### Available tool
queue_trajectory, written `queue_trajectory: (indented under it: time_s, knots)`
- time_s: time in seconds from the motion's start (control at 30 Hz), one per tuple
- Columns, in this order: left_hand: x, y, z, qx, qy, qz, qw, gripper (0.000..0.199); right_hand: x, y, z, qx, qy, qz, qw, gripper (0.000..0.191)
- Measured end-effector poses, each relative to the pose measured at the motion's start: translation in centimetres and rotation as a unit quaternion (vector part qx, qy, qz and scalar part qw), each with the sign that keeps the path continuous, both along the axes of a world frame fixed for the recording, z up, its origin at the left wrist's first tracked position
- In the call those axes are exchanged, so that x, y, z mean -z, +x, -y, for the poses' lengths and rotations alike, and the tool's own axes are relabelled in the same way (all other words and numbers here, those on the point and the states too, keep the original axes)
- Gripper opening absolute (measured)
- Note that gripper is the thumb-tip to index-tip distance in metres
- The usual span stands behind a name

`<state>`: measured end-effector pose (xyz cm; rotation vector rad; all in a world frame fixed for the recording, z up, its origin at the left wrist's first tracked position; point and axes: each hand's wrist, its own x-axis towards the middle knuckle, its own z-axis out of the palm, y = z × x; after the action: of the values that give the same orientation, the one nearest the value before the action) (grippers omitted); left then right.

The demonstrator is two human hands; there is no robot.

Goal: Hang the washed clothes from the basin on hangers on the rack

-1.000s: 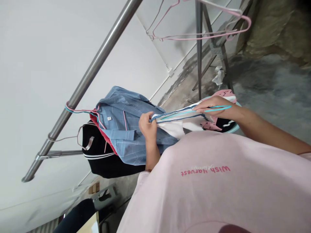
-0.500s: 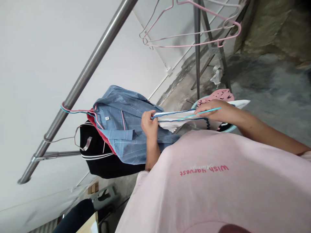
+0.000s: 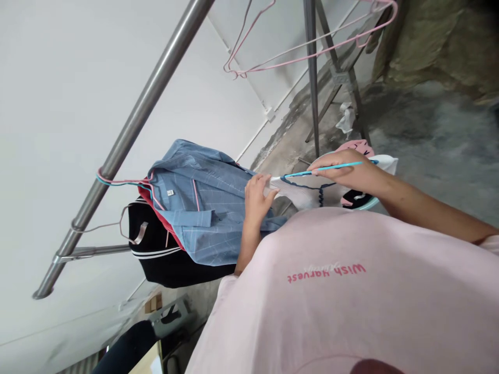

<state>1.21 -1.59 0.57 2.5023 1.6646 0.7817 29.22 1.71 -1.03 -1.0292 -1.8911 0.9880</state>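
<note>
A white garment (image 3: 298, 193) with dark blue trim is stretched between my two hands. My left hand (image 3: 258, 196) pinches its left edge, thumb and fingers on either side of the cloth. A light blue hanger (image 3: 340, 166) lies along the garment's trimmed opening, its left end at the cloth. My right hand (image 3: 349, 169) is closed around the hanger and part of the garment; some fingers are hidden. Just left of my left hand hangs a blue checked shirt (image 3: 218, 187).
A metal rail (image 3: 152, 91) slants across the left, holding the blue shirt, a red garment and a black garment (image 3: 167, 270). Pink hangers (image 3: 296, 61) hang at the top. Behind my right hand stands a light blue basin (image 3: 370, 203) with clothes, including a pink one (image 3: 360, 147).
My left hand has shifted right, its fingers less curled, closer to my right hand. The hanger's left end now lies nearer my left hand, and the garment's opening has narrowed.
</note>
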Motion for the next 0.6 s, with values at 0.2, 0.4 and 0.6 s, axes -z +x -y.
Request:
queue_trajectory:
  time_s: [0.2,0.4,0.6]
  knots:
    - [0.8,1.3,0.3,-0.041,-0.018,-0.035,0.998,0.020,-1.8,-0.3,0.6,-0.018,-0.050,-0.023,0.998,0.031]
    - [-1.1,-1.7,0.1,-0.110,0.117,0.053,0.986,0.022,-0.2,2.2,-2.1,0.074,0.115,0.018,0.990,0.046]
    - [-2.2,-6.7,0.9,-0.138,0.229,0.102,0.958,0.019,2.2,3.9,-2.7,0.026,0.038,0.051,0.998,0.033]
